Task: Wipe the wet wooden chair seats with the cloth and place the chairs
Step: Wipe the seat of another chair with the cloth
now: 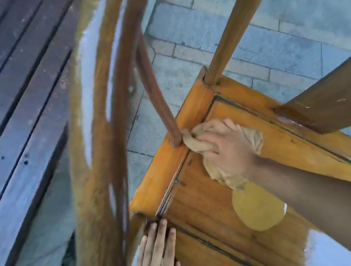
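I look down on a wooden chair seat (205, 208), orange-brown with dark grooves round its panel and wet shine along the edges. My right hand (225, 145) presses a crumpled tan cloth (197, 143) onto the seat's far left side, right beside a thin round spindle (161, 107). My left hand (153, 262) lies flat, fingers together, on the seat's near left corner. The curved armrest rail (100, 126) sweeps blurred across the left of the view. A flat back splat (337, 100) rises at the right.
A dark slatted wooden bench or deck (2, 91) runs along the left. Grey stone paving (245, 29) lies beyond and under the chair. A second round post (239, 19) stands at the seat's far corner.
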`<state>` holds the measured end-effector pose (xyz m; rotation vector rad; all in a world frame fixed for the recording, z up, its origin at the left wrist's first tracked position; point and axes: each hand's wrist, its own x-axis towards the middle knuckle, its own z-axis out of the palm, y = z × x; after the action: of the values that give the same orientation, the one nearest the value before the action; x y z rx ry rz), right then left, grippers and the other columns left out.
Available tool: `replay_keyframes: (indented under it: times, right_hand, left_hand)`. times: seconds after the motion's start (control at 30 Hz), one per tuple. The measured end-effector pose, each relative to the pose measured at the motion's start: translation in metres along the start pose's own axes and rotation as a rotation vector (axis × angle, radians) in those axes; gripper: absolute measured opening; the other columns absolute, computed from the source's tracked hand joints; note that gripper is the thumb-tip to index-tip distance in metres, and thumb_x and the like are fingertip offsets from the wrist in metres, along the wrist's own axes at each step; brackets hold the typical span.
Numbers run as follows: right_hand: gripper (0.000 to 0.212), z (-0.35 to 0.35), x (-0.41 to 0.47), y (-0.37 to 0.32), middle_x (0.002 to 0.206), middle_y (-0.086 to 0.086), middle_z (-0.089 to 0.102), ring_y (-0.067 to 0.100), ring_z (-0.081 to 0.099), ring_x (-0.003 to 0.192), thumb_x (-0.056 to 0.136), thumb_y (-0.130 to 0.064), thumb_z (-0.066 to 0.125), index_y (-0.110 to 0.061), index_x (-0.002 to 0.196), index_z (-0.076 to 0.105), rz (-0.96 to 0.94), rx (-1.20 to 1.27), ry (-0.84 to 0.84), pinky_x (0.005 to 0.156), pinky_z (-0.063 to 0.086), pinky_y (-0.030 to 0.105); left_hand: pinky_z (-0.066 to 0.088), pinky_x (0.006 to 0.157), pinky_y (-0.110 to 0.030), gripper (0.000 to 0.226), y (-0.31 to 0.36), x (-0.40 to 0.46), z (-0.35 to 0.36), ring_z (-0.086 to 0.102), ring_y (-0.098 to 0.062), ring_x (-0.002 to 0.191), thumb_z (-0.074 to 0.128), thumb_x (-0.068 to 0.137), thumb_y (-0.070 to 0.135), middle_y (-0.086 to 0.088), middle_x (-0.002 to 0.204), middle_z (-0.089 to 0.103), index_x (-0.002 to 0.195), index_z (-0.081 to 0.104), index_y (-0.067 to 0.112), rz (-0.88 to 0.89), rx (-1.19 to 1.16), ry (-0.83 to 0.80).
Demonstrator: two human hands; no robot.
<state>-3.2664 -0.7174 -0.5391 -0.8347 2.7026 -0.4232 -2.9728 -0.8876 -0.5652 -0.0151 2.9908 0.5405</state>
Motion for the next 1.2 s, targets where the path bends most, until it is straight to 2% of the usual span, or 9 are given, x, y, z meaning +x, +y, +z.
replay_keyframes:
  times: [0.13, 0.27, 0.37, 0.5, 0.7, 0.83, 1.0, 1.13, 1.2]
  right_hand:
    - [0.048, 0.014, -0.033, -0.05, 0.125, -0.01, 0.052, 0.026, 0.043, 0.107, 0.078, -0.029, 0.072, -0.042, 0.124, 0.065, -0.036, -0.051, -0.102, 0.085, 0.037, 0.045]
    - [0.051, 0.038, -0.046, -0.116, 0.131, -0.006, 0.048, 0.028, 0.041, 0.111, 0.081, -0.034, 0.068, -0.045, 0.131, 0.059, 0.155, -0.005, -0.057, 0.09, 0.035, 0.044]
    - [0.035, 0.046, -0.077, -0.127, 0.13, -0.01, 0.05, 0.024, 0.043, 0.112, 0.086, -0.034, 0.064, -0.042, 0.119, 0.065, -0.188, 0.05, -0.194, 0.086, 0.031, 0.04]
    - [0.029, 0.031, -0.07, -0.12, 0.12, -0.018, 0.05, 0.015, 0.041, 0.11, 0.081, -0.027, 0.071, -0.043, 0.105, 0.067, -0.491, 0.089, -0.443, 0.097, 0.033, 0.04]
    - [0.024, 0.042, -0.061, -0.144, 0.116, -0.018, 0.053, 0.023, 0.043, 0.109, 0.08, -0.031, 0.059, -0.039, 0.1, 0.068, -0.148, 0.053, -0.187, 0.086, 0.031, 0.039]
    - [0.03, 0.052, -0.092, -0.139, 0.118, -0.019, 0.056, 0.021, 0.044, 0.112, 0.072, -0.02, 0.07, -0.037, 0.096, 0.07, -0.314, 0.129, -0.247, 0.092, 0.032, 0.041]
    - [0.029, 0.05, -0.119, -0.127, 0.104, -0.02, 0.062, 0.016, 0.042, 0.114, 0.058, -0.023, 0.08, -0.034, 0.085, 0.077, -0.587, 0.109, -0.51, 0.097, 0.03, 0.041]
    - [0.02, 0.043, -0.115, -0.116, 0.101, -0.019, 0.063, 0.013, 0.05, 0.115, 0.072, -0.039, 0.075, -0.036, 0.091, 0.076, -0.932, -0.174, -0.63, 0.1, 0.035, 0.032]
    - [0.018, 0.029, -0.093, -0.109, 0.072, -0.015, 0.059, 0.008, 0.059, 0.081, 0.059, -0.037, 0.085, -0.03, 0.065, 0.071, -1.042, -0.192, -0.642, 0.079, 0.043, 0.021]
  left_hand:
    - [0.025, 0.115, -0.043, 0.055, 0.001, -0.009, -0.006, 0.034, -0.03, 0.145, 0.033, 0.096, 0.029, -0.014, 0.154, 0.044, 0.139, 0.057, 0.005, -0.03, -0.038, -0.029]
    - [0.035, 0.112, -0.046, 0.059, 0.002, -0.023, -0.003, 0.041, -0.033, 0.142, 0.044, 0.085, 0.023, -0.015, 0.15, 0.048, 0.138, 0.056, -0.001, -0.102, -0.055, -0.022]
    - [0.051, 0.099, -0.046, 0.051, 0.002, -0.032, -0.008, 0.056, -0.037, 0.127, 0.044, 0.086, 0.018, -0.014, 0.134, 0.056, 0.127, 0.064, -0.003, -0.155, -0.134, 0.005]
    - [0.046, 0.086, -0.031, 0.034, -0.002, -0.045, -0.02, 0.063, -0.03, 0.096, 0.047, 0.085, 0.013, -0.009, 0.108, 0.062, 0.105, 0.071, 0.001, -0.145, -0.246, 0.055]
    - [0.046, 0.071, -0.029, 0.027, -0.015, -0.05, -0.034, 0.053, -0.015, 0.089, 0.047, 0.085, 0.015, 0.003, 0.111, 0.055, 0.103, 0.067, 0.01, -0.18, -0.3, 0.107]
    - [0.053, 0.055, -0.036, 0.033, -0.017, -0.047, -0.046, 0.051, -0.014, 0.087, 0.042, 0.086, 0.016, 0.006, 0.113, 0.053, 0.106, 0.066, 0.006, -0.302, -0.34, 0.19]
    - [0.047, 0.081, -0.029, 0.036, 0.004, -0.044, -0.055, 0.059, -0.024, 0.097, 0.039, 0.09, 0.012, -0.001, 0.117, 0.055, 0.114, 0.064, 0.005, -0.199, -0.404, 0.113]
    - [0.043, 0.088, -0.019, 0.039, 0.019, -0.014, -0.061, 0.061, -0.024, 0.105, 0.036, 0.093, 0.017, 0.0, 0.126, 0.053, 0.123, 0.059, 0.012, -0.22, -0.5, 0.092]
    - [0.039, 0.098, -0.017, 0.038, 0.023, 0.005, -0.062, 0.057, -0.022, 0.116, 0.038, 0.096, 0.021, -0.002, 0.133, 0.053, 0.128, 0.057, 0.012, -0.243, -0.537, 0.134]
